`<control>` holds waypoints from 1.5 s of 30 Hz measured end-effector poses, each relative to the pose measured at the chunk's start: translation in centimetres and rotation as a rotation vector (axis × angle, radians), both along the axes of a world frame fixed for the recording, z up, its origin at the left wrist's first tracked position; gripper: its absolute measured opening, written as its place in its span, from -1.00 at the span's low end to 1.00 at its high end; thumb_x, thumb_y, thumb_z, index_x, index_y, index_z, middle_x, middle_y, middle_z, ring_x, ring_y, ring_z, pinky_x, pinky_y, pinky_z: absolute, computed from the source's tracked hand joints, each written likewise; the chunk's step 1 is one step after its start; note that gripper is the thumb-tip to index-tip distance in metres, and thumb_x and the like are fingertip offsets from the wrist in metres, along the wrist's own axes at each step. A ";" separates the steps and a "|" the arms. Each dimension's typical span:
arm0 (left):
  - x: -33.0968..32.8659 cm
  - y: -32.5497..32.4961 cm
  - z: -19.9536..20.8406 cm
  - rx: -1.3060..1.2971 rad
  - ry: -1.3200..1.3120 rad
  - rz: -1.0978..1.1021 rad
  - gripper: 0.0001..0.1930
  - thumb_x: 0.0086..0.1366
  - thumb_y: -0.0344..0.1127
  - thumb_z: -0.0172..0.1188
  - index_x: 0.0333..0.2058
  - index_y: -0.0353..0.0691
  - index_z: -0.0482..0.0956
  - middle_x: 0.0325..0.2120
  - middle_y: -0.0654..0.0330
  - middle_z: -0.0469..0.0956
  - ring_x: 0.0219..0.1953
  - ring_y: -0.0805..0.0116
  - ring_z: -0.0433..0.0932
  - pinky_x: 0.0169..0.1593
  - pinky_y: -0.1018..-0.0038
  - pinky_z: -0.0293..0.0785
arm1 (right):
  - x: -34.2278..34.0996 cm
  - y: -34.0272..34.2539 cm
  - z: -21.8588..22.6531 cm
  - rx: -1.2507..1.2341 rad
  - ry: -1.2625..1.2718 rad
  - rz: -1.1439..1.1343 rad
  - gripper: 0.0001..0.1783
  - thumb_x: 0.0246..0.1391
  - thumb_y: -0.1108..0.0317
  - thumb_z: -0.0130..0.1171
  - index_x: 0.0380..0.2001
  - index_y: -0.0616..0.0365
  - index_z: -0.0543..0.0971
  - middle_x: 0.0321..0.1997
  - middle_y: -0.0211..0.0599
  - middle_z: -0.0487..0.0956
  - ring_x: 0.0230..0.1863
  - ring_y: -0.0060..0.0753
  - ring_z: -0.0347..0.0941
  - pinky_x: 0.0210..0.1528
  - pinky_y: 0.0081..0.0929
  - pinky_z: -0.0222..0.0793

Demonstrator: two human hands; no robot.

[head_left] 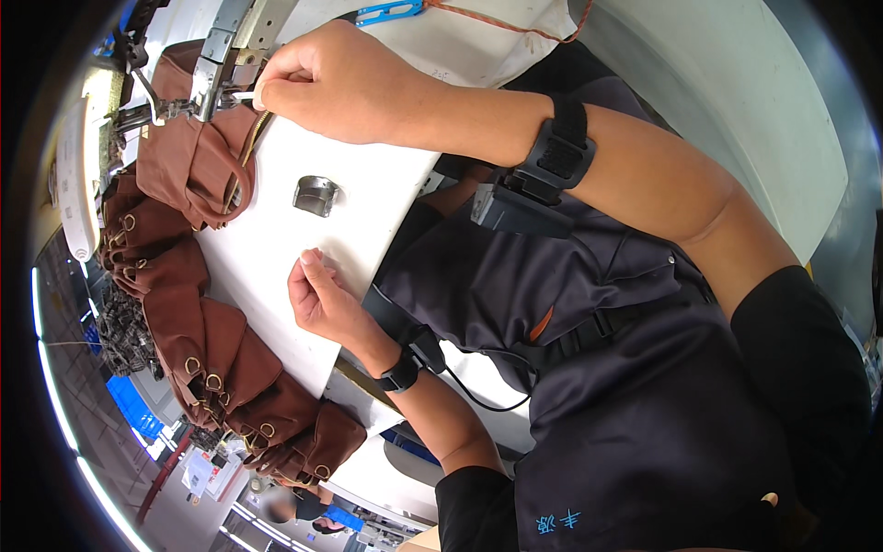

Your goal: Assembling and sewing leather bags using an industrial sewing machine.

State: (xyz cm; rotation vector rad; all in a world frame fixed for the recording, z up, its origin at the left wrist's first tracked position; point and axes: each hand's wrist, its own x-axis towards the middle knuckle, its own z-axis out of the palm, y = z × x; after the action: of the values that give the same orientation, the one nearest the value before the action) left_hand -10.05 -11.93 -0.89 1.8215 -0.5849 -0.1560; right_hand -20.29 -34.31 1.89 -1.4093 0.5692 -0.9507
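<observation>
My right hand [322,83] is closed in a pinch beside the needle area of a sewing machine [213,69]. A small white tip shows at its fingers, too small to name. Under the machine lies a brown bag piece [189,166] with a curved handle and a zipper edge [258,133], close below this hand. My left hand [322,299] hovers near the white tabletop [276,248], thumb pressed to the curled fingers. Whatever it pinches, if anything, cannot be made out. A dark, shiny curved piece [316,195] rests on the tabletop between my hands.
Linked brown bag parts [207,340] with brass rings hang along the table's far edge. A blue tool [391,11] on an orange cord [506,28] lies at the top. Black devices [524,207] are strapped to both my wrists. Another person [299,503] is in the background.
</observation>
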 end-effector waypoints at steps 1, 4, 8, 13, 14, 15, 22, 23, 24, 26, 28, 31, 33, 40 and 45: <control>0.0 0.0 0.1 0.012 -0.005 -0.004 -0.75 0.41 -0.24 0.26 -0.29 -0.37 0.62 -0.46 0.28 0.57 -0.52 0.68 0.32 -0.47 0.72 0.18 | 0.0 0.0 0.1 0.006 0.001 0.001 -0.67 0.07 0.28 0.07 -0.33 0.28 0.72 -0.60 -0.11 0.62 -0.57 -0.29 0.55 -0.39 -0.32 0.49; -0.1 -0.1 0.1 -0.012 0.003 -0.012 -0.75 0.41 -0.24 0.26 -0.29 -0.37 0.62 -0.46 0.28 0.57 -0.52 0.69 0.32 -0.46 0.72 0.18 | -0.1 0.0 0.2 0.014 0.000 -0.008 -0.67 0.07 0.29 0.07 -0.34 0.29 0.72 -0.62 -0.11 0.62 -0.59 -0.29 0.54 -0.40 -0.31 0.48; -0.3 -0.1 0.2 0.008 0.006 -0.004 -0.75 0.41 -0.24 0.26 -0.29 -0.36 0.62 -0.48 0.30 0.56 -0.52 0.69 0.32 -0.47 0.72 0.17 | 0.0 0.1 0.4 0.030 -0.009 -0.007 -0.67 0.06 0.29 0.07 -0.35 0.29 0.73 -0.60 -0.09 0.62 -0.58 -0.29 0.55 -0.41 -0.31 0.48; -0.3 -0.2 0.2 0.003 -0.016 -0.002 -0.74 0.41 -0.23 0.26 -0.29 -0.36 0.62 -0.50 0.31 0.54 -0.53 0.69 0.32 -0.47 0.72 0.16 | 0.0 0.2 0.5 0.030 -0.006 -0.003 -0.67 0.06 0.28 0.08 -0.34 0.29 0.73 -0.58 -0.06 0.63 -0.56 -0.28 0.56 -0.39 -0.31 0.48; -0.3 -0.2 0.3 0.002 -0.016 -0.001 -0.74 0.41 -0.23 0.26 -0.29 -0.36 0.62 -0.50 0.31 0.54 -0.53 0.69 0.32 -0.47 0.72 0.16 | 0.0 0.2 0.5 0.042 0.003 -0.002 -0.67 0.06 0.28 0.08 -0.34 0.29 0.73 -0.58 -0.07 0.63 -0.56 -0.28 0.57 -0.39 -0.31 0.49; -0.3 -0.1 0.3 0.015 -0.014 -0.003 -0.75 0.41 -0.23 0.26 -0.29 -0.36 0.62 -0.50 0.31 0.54 -0.53 0.69 0.32 -0.47 0.72 0.16 | -0.1 0.2 0.5 0.057 0.029 0.005 -0.67 0.06 0.28 0.08 -0.33 0.28 0.73 -0.58 -0.07 0.64 -0.55 -0.27 0.57 -0.38 -0.31 0.49; -0.2 -0.3 0.0 -0.018 0.007 0.019 -0.75 0.43 -0.25 0.24 -0.32 -0.36 0.63 -0.53 0.32 0.54 -0.56 0.70 0.29 -0.49 0.71 0.10 | 0.1 0.1 0.4 0.023 -0.033 -0.012 -0.67 0.07 0.28 0.07 -0.32 0.29 0.73 -0.56 -0.08 0.65 -0.53 -0.29 0.58 -0.36 -0.33 0.50; -0.2 -0.3 0.0 -0.018 -0.004 0.019 -0.75 0.43 -0.25 0.24 -0.32 -0.36 0.63 -0.53 0.32 0.54 -0.56 0.70 0.29 -0.49 0.71 0.10 | 0.0 0.2 0.4 0.035 -0.011 0.001 -0.66 0.07 0.28 0.07 -0.32 0.29 0.73 -0.57 -0.08 0.64 -0.53 -0.29 0.58 -0.37 -0.33 0.50; -0.2 -0.3 0.0 -0.020 -0.008 0.007 -0.75 0.43 -0.25 0.24 -0.32 -0.36 0.63 -0.53 0.32 0.54 -0.56 0.70 0.28 -0.49 0.71 0.09 | 0.0 0.2 0.4 0.047 0.010 0.013 -0.66 0.07 0.27 0.07 -0.32 0.30 0.72 -0.57 -0.08 0.64 -0.53 -0.29 0.58 -0.37 -0.33 0.49; -0.2 -0.3 0.0 -0.021 -0.010 -0.004 -0.75 0.43 -0.25 0.24 -0.32 -0.36 0.63 -0.53 0.32 0.54 -0.57 0.70 0.28 -0.50 0.71 0.09 | 0.0 0.2 0.4 0.038 0.004 -0.001 -0.66 0.07 0.27 0.08 -0.32 0.30 0.72 -0.57 -0.09 0.64 -0.54 -0.30 0.58 -0.37 -0.33 0.49; -0.3 -0.2 0.0 -0.019 0.009 0.002 -0.75 0.43 -0.24 0.24 -0.32 -0.35 0.63 -0.53 0.32 0.54 -0.57 0.71 0.27 -0.50 0.71 0.08 | 0.0 0.2 0.3 0.034 -0.001 -0.016 -0.66 0.07 0.27 0.08 -0.32 0.30 0.72 -0.58 -0.09 0.64 -0.54 -0.30 0.57 -0.37 -0.34 0.49; -0.3 -0.1 0.2 0.014 0.006 0.001 -0.75 0.41 -0.25 0.27 -0.29 -0.38 0.61 -0.53 0.32 0.50 -0.53 0.68 0.32 -0.47 0.72 0.18 | 0.1 0.2 0.3 0.046 -0.030 -0.004 -0.66 0.08 0.27 0.08 -0.33 0.30 0.72 -0.59 -0.10 0.63 -0.55 -0.30 0.57 -0.38 -0.34 0.49; -0.4 -0.2 0.3 0.013 0.000 0.007 -0.75 0.41 -0.24 0.27 -0.29 -0.38 0.61 -0.53 0.33 0.49 -0.54 0.68 0.31 -0.47 0.72 0.18 | 0.1 0.2 0.2 -0.010 -0.014 -0.016 -0.69 0.16 0.25 0.16 -0.30 0.32 0.71 -0.64 -0.39 0.53 -0.61 -0.67 0.35 -0.54 -0.55 0.24; -0.5 -0.4 0.2 0.001 0.004 0.023 -0.75 0.42 -0.24 0.25 -0.32 -0.35 0.64 -0.53 0.34 0.53 -0.56 0.71 0.29 -0.49 0.72 0.10 | 0.2 0.2 0.0 0.031 -0.029 -0.027 -0.68 0.08 0.28 0.08 -0.35 0.28 0.73 -0.59 -0.11 0.63 -0.57 -0.35 0.55 -0.40 -0.36 0.48; -0.4 -0.2 0.2 0.024 -0.019 0.013 -0.76 0.42 -0.24 0.25 -0.32 -0.35 0.63 -0.54 0.34 0.52 -0.56 0.71 0.29 -0.49 0.72 0.09 | 0.6 0.1 0.5 0.029 -0.068 -0.027 -0.68 0.09 0.27 0.09 -0.36 0.29 0.72 -0.62 -0.14 0.62 -0.58 -0.37 0.54 -0.42 -0.37 0.46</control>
State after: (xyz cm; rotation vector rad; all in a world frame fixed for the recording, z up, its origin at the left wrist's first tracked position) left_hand -10.40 -12.15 -0.72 1.8519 -0.5861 -0.1379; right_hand -19.73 -34.25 2.35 -1.3418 0.5503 -1.0046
